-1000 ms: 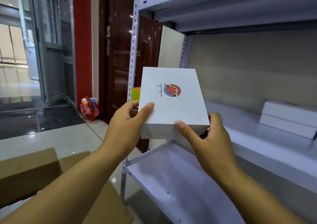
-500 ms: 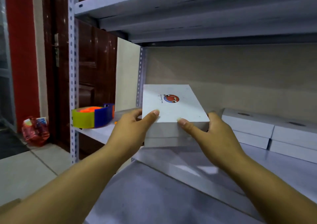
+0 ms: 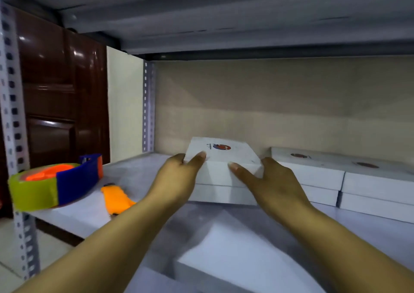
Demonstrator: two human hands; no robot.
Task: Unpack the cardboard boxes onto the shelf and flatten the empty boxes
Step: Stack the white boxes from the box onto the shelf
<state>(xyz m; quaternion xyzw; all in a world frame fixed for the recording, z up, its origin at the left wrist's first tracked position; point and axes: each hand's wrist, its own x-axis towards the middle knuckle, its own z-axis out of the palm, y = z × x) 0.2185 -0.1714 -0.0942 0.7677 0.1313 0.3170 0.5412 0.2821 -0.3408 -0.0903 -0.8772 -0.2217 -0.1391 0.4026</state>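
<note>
Both hands are holding one white box (image 3: pixel 224 158) at the back of the shelf (image 3: pixel 139 174); the left hand (image 3: pixel 177 178) is gripping its near-left corner with the thumb lying over the top face, and the right hand (image 3: pixel 273 183) is gripping the near-right corner likewise, so each grip is clamped on the same box and neither is nearer than the other. The box is lying straight ahead of the wrists, its flat face up, its long axis running left to right and roughly parallel to the back wall. It is sitting on top of a second white box (image 3: pixel 221 194) of like outline; whether the two are in full contact along the far edge cannot be told, as the near edge looks slightly raised. Just to the right a row of stacked white boxes (image 3: pixel 336 176) is standing, two high, near the held box. Judgement: the coming move is turning on squaring the top box over the lower one and releasing. The box is matt white, thin, rectangular, with a small red-and-blue round logo (image 3: pixel 221 147) near its far edge. A tape dispenser (image 3: pixel 56 180) and an orange cutter (image 3: pixel 116 199) are lying at left.
</note>
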